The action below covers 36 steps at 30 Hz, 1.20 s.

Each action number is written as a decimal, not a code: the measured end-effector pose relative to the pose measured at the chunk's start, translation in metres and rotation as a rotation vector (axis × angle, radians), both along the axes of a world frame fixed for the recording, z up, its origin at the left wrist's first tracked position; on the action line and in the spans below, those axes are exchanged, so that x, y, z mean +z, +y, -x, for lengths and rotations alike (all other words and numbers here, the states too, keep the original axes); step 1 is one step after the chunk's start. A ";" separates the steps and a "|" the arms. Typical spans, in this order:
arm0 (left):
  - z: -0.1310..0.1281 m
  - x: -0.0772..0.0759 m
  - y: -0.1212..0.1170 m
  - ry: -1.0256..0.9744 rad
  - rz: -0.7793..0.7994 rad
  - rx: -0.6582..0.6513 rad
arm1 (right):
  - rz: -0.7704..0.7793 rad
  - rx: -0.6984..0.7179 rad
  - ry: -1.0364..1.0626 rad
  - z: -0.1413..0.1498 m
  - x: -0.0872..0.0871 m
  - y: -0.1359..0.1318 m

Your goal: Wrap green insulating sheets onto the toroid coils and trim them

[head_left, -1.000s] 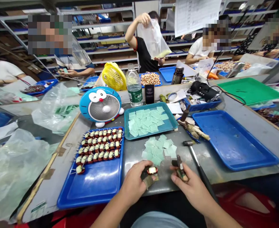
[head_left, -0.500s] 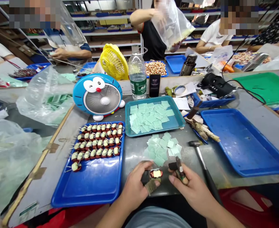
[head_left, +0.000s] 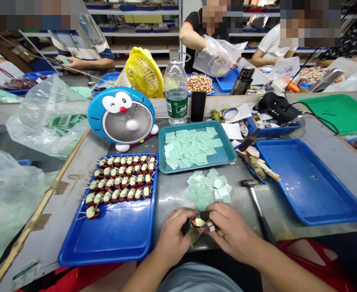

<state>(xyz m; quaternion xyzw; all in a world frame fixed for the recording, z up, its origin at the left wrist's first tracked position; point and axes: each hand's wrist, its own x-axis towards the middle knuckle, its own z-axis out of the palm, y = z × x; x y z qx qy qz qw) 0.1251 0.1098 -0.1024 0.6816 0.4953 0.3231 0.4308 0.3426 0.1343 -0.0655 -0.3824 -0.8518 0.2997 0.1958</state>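
My left hand (head_left: 172, 236) is closed around a small copper-wound coil (head_left: 197, 222) with a cream-coloured top, just above the front of the bench. My right hand (head_left: 235, 232) grips a dark, flat-ended hand tool (head_left: 209, 228), its end right against the coil; fingers hide most of it and its exact kind. Wrapping covers part of my left thumb. Beyond both hands lies a loose pile of pale green square sheets (head_left: 207, 187). Left of them, a blue tray (head_left: 111, 239) holds rows of similar coils (head_left: 122, 182) with wire leads.
A teal tray (head_left: 231, 156) of green squares stands behind the pile. A hammer (head_left: 259, 207) lies to the right, beside another blue tray (head_left: 315, 182). Further back are a blue cartoon fan (head_left: 122, 117), a water bottle (head_left: 176, 93) and a phone (head_left: 198, 106). Several co-workers sit opposite.
My right hand has moved left, bringing the tool from beside the coil up against it. The coil has tilted slightly. Opposite, a co-worker's plastic bag has come down.
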 end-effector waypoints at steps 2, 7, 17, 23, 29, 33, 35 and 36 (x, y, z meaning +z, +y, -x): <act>-0.002 -0.001 0.000 -0.004 -0.012 0.013 | -0.048 0.045 -0.012 0.000 -0.002 0.004; -0.005 -0.002 -0.002 -0.001 -0.019 0.024 | -0.078 0.104 -0.013 -0.001 0.000 0.007; -0.001 -0.004 -0.001 0.007 -0.023 -0.003 | 0.060 0.008 0.015 -0.009 -0.001 0.002; 0.003 -0.003 -0.007 0.058 0.034 0.005 | 0.346 -0.426 0.164 -0.037 -0.003 -0.021; 0.005 -0.002 -0.004 0.051 0.056 -0.008 | 0.442 -0.444 0.203 -0.039 -0.006 -0.031; 0.003 -0.002 0.000 0.059 0.046 -0.034 | 0.356 -0.315 0.134 -0.026 -0.006 -0.023; 0.003 -0.001 0.001 0.056 0.043 -0.037 | 0.320 -0.269 0.101 -0.024 -0.005 -0.019; 0.003 0.000 0.001 0.053 0.040 -0.038 | 0.312 -0.282 0.091 -0.027 -0.005 -0.018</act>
